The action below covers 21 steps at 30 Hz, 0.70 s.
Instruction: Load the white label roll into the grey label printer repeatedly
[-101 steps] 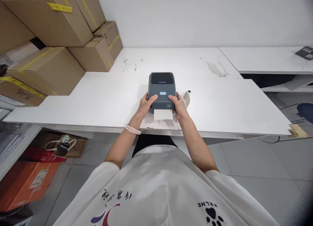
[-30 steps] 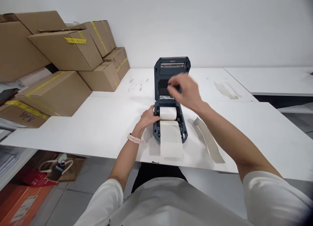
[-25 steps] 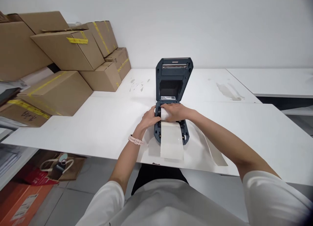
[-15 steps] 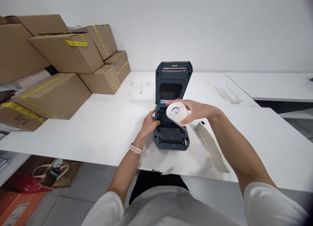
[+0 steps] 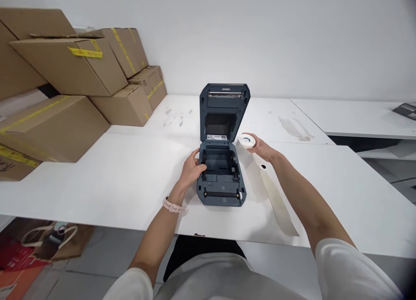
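Note:
A dark blue-grey label printer (image 5: 221, 185) stands on the white table with its lid (image 5: 224, 105) raised. Its roll bay looks vacant. My left hand (image 5: 191, 170) grips the left side wall of the base, thumb over the rim and inside, fingers outside. To the right of the printer, near its hinge, my right hand (image 5: 261, 147) is closed round a white roll of label paper (image 5: 246, 140). Just below that hand lies a second paper roll, its long off-white strip (image 5: 279, 204) unrolled toward the table's front edge.
Taped cardboard boxes (image 5: 71, 66) are stacked on the left of the table (image 5: 139, 183). A wall runs behind. At the far right sit a dark box (image 5: 406, 111) and a shelf below the tabletop. Bags (image 5: 52, 241) stand on the floor at lower left.
My right hand has moved the paper roll from above the printer's open bay to its right side, lower down. The left hand stays on the printer's side. The view has shifted slightly.

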### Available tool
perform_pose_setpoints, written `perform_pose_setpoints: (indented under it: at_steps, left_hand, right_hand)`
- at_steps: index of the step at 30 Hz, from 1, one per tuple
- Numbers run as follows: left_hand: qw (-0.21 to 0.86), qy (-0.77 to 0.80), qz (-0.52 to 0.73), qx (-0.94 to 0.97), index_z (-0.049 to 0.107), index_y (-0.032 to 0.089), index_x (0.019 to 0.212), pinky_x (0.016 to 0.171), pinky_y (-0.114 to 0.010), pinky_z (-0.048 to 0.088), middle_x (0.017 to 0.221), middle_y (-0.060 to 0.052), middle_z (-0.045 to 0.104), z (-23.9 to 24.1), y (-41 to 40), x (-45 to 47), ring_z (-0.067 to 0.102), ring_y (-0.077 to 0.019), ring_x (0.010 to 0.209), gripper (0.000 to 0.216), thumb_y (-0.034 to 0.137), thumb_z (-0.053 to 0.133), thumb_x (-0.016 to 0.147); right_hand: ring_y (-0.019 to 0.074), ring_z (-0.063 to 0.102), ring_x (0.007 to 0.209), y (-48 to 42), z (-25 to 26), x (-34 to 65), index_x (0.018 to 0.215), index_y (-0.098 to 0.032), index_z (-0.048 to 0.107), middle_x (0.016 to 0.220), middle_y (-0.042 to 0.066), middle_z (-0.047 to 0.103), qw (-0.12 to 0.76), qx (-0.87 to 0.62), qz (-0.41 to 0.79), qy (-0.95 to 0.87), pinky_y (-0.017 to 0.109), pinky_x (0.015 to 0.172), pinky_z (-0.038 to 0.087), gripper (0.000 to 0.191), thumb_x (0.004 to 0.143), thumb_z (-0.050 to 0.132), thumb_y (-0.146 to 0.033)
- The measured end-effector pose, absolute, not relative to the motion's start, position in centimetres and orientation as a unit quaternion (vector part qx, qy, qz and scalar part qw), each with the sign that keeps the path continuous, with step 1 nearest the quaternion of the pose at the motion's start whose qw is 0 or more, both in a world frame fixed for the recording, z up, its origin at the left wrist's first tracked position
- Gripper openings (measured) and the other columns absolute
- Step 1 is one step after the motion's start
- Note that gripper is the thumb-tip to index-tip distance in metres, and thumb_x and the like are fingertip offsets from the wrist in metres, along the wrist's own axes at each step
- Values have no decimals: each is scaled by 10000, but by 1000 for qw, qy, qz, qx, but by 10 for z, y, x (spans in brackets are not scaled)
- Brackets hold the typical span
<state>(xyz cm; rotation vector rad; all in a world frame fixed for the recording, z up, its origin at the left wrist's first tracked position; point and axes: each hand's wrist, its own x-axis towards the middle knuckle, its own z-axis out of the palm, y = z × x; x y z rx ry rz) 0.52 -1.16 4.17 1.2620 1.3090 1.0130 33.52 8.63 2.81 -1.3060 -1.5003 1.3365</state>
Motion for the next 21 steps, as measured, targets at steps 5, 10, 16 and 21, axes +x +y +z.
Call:
perform_pose_setpoints:
  at_steps: [5, 10, 16, 21]
  left_hand:
    - [495, 552, 413, 529, 469, 162, 1511, 546, -237, 336, 618, 60, 538, 41, -12, 6, 477, -119, 570, 894, 136, 603, 627]
    - [487, 553, 425, 526, 484, 161, 1506, 550, -240, 320, 597, 73, 480, 38, -12, 8, 451, -113, 561, 889, 132, 601, 625]
    - [492, 552, 431, 516, 497, 152, 1500, 557, -248, 324, 589, 75, 483, 34, -11, 8, 445, -114, 548, 902, 131, 615, 606]
    - [495, 541, 446, 513, 500, 143, 1494, 558, -251, 331, 592, 74, 515, 31, -8, 6, 439, -110, 535, 910, 136, 634, 594]
  right_hand:
    - [288, 463, 1475, 35, 23, 375, 1425, -354, 564, 1554, 69, 542, 428, -467, 525, -569, 482, 1235, 350, 755, 727, 847, -406]
    - [265, 663, 1168, -18, 22, 381, 1332, -297, 644, 1408, 110, 657, 290, -465, 535, -643, 436, 1006, 520, 560, 817, 786, -464]
    - [254, 688, 932, -25, 86, 336, 1263, -226, 678, 1138, 133, 733, 275, -386, 502, -724, 365, 773, 520, 566, 854, 699, -616]
    - [291, 658, 1168, -7, 135, 252, 1410, -235, 588, 1341, 111, 686, 140, -394, 289, -861, 406, 954, 506, 458, 972, 571, -367]
